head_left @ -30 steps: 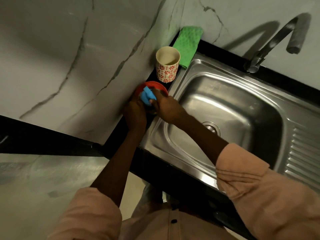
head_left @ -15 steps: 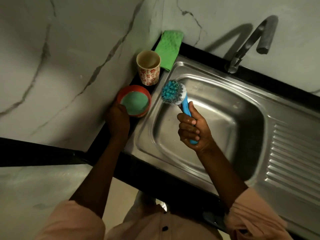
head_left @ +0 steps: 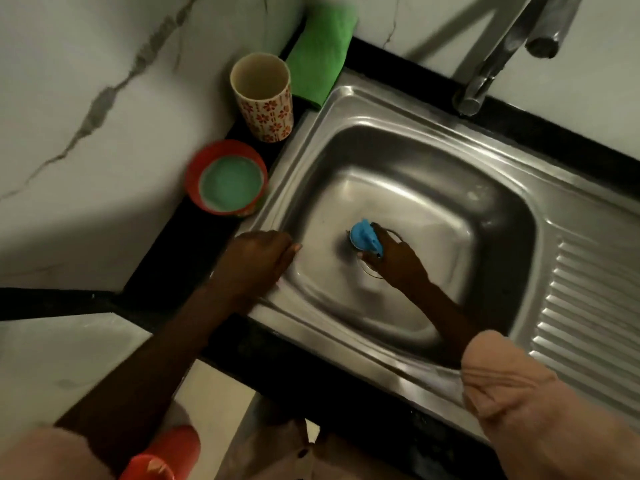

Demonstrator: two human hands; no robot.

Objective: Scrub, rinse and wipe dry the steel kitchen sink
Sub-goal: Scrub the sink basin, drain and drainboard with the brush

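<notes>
Steel kitchen sink seen from above, set in a black counter against a marbled wall; all positions are given relative to the sink. The right hand reaches down into the basin, its fingers curled round a blue scrubbing brush whose head is pressed on the basin floor, at or just beside the drain, which the hand largely hides. The left hand rests on the sink's left rim; its fingers appear loosely bent and hold nothing, though motion blur leaves their exact lie uncertain. Just off the sink's left edge on the counter stands a red bowl filled with pale green liquid, probably soap solution. Beyond the bowl, towards the sink's far left corner, stands a floral cup, and a folded green cloth lies at that corner. The tap rises behind the sink's far rim, with no water visibly running. The ribbed drainboard forms the sink's right side.

Judged stage: scrubbing under way; rinsing and drying not yet begun.

Risks: the bowl sits very close to the bracing left hand, so a sideways shift of that hand could tip soap over the counter. A wet, soapy handle may slip from the right hand under pressure. Bristles could catch in the drain grate
</notes>
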